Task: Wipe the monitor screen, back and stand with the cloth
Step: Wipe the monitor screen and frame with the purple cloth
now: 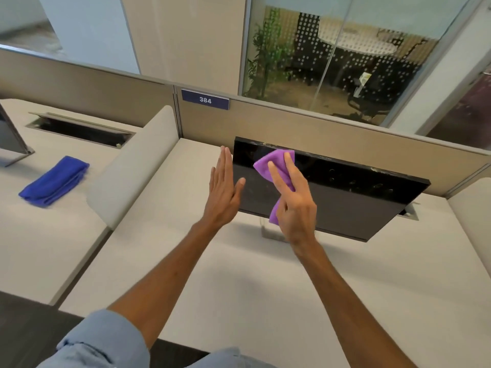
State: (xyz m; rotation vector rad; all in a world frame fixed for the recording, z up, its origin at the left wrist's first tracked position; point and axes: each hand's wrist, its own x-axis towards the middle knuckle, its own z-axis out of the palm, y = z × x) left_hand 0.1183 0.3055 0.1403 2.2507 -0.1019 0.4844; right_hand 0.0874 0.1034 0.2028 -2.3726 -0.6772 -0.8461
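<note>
1. We see the monitor (pixel 345 197) standing on the pale desk (pixel 239 274), close in front of the beige partition (pixel 292 128). Its dark face is turned towards us and looks tilted back.
2. Under the lower edge of the monitor a small part of the stand (pixel 268 232) is visible. The rest of it is hidden behind the panel and the right hand.
3. The purple cloth (pixel 273 166) lies against the upper left part of the dark face. Its lower end hangs down past the bottom edge of the monitor.
4. The right hand (pixel 295 208) holds this cloth. Two fingers (pixel 289 166) are stretched out and press the cloth on the face, while the other fingers are curled around its lower part.
5. The left hand (pixel 221 192) is flat, with straight fingers held together, and it holds nothing. It stands at the left edge of the monitor, and the thumb reaches over the dark face. We cannot tell if the thumb touches it.
6. Both forearms are bare, and a light blue sleeve (pixel 106 341), rolled up, shows at the bottom.
7. A curved grey divider (pixel 132 166) separates this desk from the next one on the left.
8. On that next desk a folded blue cloth (pixel 54 181) lies well apart from the hands, near an open cable slot (pixel 79 128).
9. A dark plate (pixel 205 99) with the number 384 is fixed on the partition.
</note>
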